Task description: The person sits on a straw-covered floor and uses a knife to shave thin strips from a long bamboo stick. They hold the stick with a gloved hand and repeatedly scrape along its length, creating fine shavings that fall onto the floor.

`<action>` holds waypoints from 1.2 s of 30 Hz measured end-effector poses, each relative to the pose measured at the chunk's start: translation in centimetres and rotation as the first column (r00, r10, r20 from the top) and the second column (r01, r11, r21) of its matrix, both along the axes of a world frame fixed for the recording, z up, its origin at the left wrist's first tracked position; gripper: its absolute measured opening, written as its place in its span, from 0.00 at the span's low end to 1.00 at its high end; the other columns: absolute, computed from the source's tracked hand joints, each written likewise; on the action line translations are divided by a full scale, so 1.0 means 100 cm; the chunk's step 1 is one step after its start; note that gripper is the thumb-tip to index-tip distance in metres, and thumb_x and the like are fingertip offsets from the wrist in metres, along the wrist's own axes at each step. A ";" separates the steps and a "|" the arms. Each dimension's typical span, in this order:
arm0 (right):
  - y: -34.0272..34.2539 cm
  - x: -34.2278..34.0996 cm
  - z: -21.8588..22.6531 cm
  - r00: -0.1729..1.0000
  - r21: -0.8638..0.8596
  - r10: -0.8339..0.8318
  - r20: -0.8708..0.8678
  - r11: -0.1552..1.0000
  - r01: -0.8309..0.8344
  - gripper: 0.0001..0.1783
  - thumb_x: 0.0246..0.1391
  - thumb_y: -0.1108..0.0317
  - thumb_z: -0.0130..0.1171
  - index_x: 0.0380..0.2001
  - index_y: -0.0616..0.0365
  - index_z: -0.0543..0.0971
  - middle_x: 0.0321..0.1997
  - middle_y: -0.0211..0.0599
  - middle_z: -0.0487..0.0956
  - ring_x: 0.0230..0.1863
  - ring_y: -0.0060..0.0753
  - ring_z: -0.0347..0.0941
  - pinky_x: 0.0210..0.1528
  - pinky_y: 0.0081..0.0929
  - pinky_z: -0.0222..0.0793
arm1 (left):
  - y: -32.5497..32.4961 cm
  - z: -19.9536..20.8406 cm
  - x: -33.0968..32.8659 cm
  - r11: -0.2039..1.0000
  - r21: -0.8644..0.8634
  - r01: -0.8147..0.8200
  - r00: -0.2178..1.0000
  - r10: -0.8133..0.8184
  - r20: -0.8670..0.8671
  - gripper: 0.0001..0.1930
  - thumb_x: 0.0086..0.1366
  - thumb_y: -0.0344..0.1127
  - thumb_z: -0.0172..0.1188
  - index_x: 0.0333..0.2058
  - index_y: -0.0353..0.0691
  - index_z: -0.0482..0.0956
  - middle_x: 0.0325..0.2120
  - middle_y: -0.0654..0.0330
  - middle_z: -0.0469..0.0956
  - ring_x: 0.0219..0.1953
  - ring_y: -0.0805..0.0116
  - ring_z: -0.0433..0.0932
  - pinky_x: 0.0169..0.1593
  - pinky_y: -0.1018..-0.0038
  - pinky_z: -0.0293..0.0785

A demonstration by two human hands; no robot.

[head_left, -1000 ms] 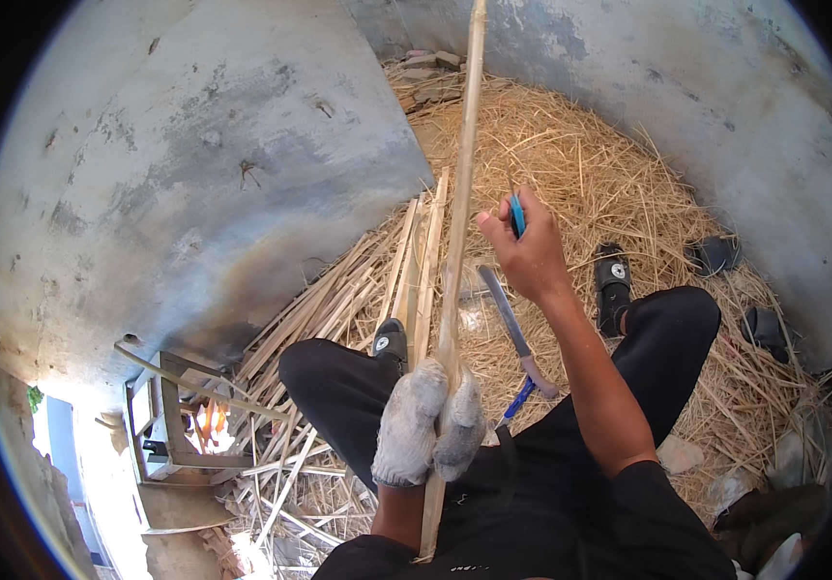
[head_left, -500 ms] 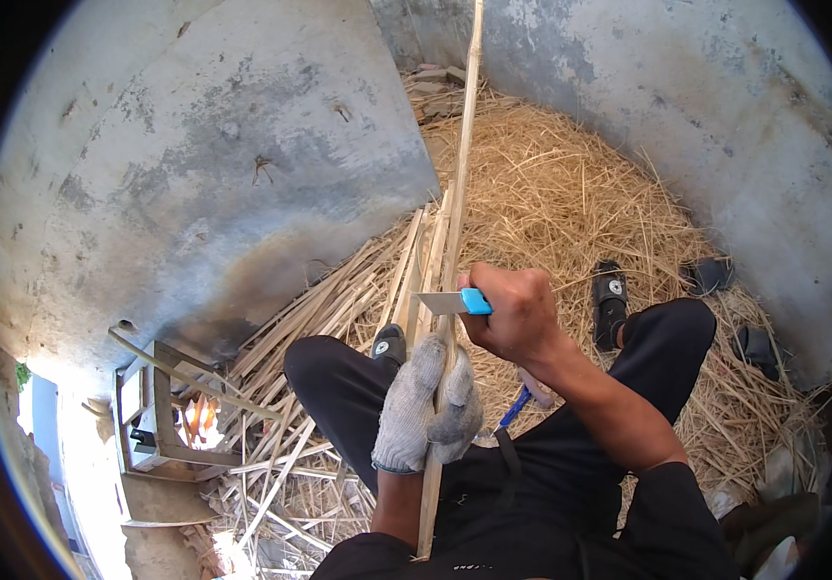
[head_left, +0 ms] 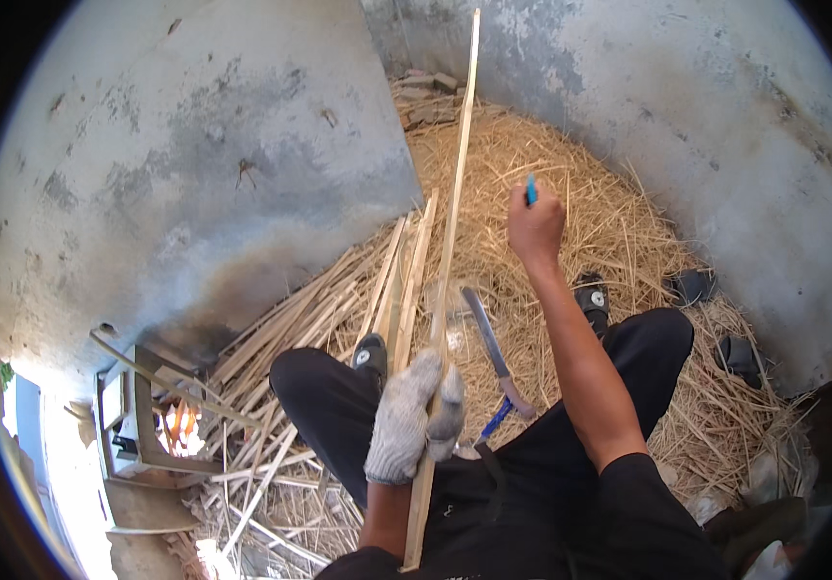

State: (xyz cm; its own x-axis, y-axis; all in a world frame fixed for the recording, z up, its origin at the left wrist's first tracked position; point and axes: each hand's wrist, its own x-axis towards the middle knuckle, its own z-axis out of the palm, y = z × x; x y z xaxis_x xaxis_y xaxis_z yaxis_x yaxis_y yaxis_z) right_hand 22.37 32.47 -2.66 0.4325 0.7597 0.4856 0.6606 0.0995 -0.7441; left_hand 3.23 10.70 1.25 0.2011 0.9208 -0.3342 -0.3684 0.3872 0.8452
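Daylight dominates, harshest well to the left of the machete (head_left: pixel 486 329), where an opening (head_left: pixel 68 474) burns out to white. Glare also bleaches some split strips (head_left: pixel 251 507) on that side of the machete. Far to its right, a corner (head_left: pixel 827 435) sinks into near-black shadow. The straw heap (head_left: pixel 522 145) beyond the machete is softly, evenly lit; the right hand (head_left: pixel 537 232) past its tip looks slightly soft. Fisheye distortion curves the outer scene, ringed by blue-fringed black.
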 end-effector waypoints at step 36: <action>-0.140 -0.051 0.008 0.626 0.181 0.778 -0.060 0.625 -0.759 0.16 0.55 0.66 0.63 0.18 0.62 0.72 0.13 0.46 0.70 0.14 0.45 0.69 0.19 0.36 0.60 | 0.003 0.016 0.004 0.902 0.317 -0.292 0.917 0.358 -0.175 0.24 0.71 0.46 0.44 0.29 0.29 0.75 0.10 0.57 0.68 0.06 0.70 0.62 0.08 0.77 0.56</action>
